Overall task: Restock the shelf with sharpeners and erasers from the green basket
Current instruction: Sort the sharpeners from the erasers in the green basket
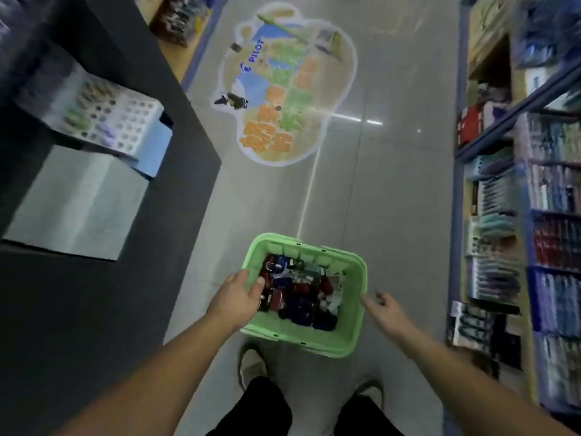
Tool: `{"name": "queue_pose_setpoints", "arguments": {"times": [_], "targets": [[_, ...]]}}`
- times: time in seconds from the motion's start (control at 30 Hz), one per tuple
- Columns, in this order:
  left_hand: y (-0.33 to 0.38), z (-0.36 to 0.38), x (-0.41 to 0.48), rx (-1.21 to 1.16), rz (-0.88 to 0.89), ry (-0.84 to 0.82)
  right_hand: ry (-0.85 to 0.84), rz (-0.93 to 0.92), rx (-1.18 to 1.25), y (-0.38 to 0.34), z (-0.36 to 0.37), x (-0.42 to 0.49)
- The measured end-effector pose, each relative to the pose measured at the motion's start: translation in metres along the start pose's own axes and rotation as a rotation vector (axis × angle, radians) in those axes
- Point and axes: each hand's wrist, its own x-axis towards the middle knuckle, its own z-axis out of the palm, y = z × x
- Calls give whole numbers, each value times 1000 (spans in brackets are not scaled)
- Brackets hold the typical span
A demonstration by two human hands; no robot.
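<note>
A green plastic basket [355,297] is in front of me above the floor, filled with several small red, dark blue and white packets [298,294]. My left hand [239,294] grips the basket's left rim, thumb curled over the edge. My right hand [382,306] is just beside the right rim, fingers loosely extended; whether it touches the basket I cannot tell. The shelf [534,215] on the right is packed with rows of stationery.
A dark counter [103,278] with a white display stand [103,121] fills the left side. A grey tiled aisle with a large colourful floor sticker [283,89] runs ahead. My two shoes [251,366] are below the basket.
</note>
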Motion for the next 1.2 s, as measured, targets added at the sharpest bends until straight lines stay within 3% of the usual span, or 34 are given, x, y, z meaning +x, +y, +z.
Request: {"name": "queue_pose_setpoints", "arguments": {"times": [0.1, 0.37, 0.53, 0.63, 0.87, 1.2], "targets": [[-19, 38, 58, -3, 4, 41, 27, -40, 33, 18, 21, 64], [-64, 109, 132, -36, -220, 55, 152, -15, 139, 74, 56, 180], [-72, 108, 140, 48, -311, 169, 260, -17, -94, 91, 55, 194], [-59, 92, 127, 54, -272, 189, 268, -53, -139, 88, 38, 187], [16, -5, 37, 70, -141, 250, 295, -156, -79, 16, -37, 46], [187, -180, -180, -197, 49, 459, 352, -339, -25, -125, -212, -211]]}}
